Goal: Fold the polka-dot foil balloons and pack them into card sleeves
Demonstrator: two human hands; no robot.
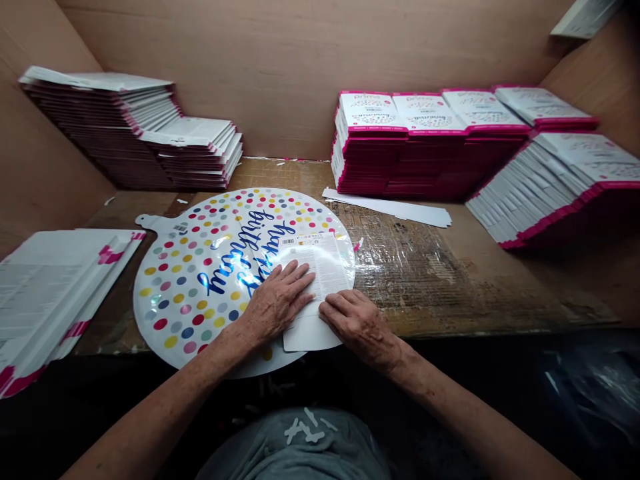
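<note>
A round flat foil balloon (200, 273) with coloured dots and blue "happy birthday" lettering lies on the worktable. Its right part is folded over, so the white back with a printed label (320, 257) faces up. My left hand (277, 300) lies flat on that folded part, fingers stretched out and pressing down. My right hand (357, 323) rests beside it on the fold's right edge, fingers flat and together. Neither hand grips anything.
Stacks of pink-edged white packages (430, 143) line the back right and right side (555, 183). More stacks (130, 130) stand at the back left, and flat white cards (45, 300) lie at the left. A loose white card (395, 208) lies behind the balloon. Cardboard walls (300, 60) enclose the table.
</note>
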